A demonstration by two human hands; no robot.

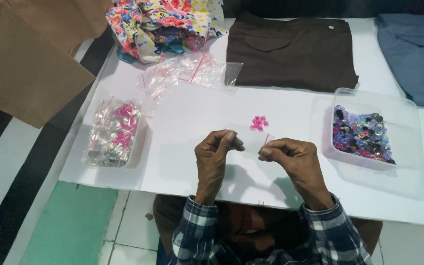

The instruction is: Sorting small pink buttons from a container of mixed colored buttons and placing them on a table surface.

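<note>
My left hand [215, 156] and my right hand [293, 159] hold a small clear zip bag [251, 140] with a red strip between them, each pinching one side of it just above the white board [182, 162]. A little cluster of pink buttons [259, 122] lies on the board just beyond the bag. Whether anything is inside the bag is too hard to see.
A clear tub [408, 142] of mixed purple, pink and dark buttons stands at the right. At the left, a tray [138, 152] holds filled bags of pink buttons. Empty zip bags [192, 71], floral cloth [163, 24], a brown folded garment [290, 51] and a blue one [415, 54] lie further back.
</note>
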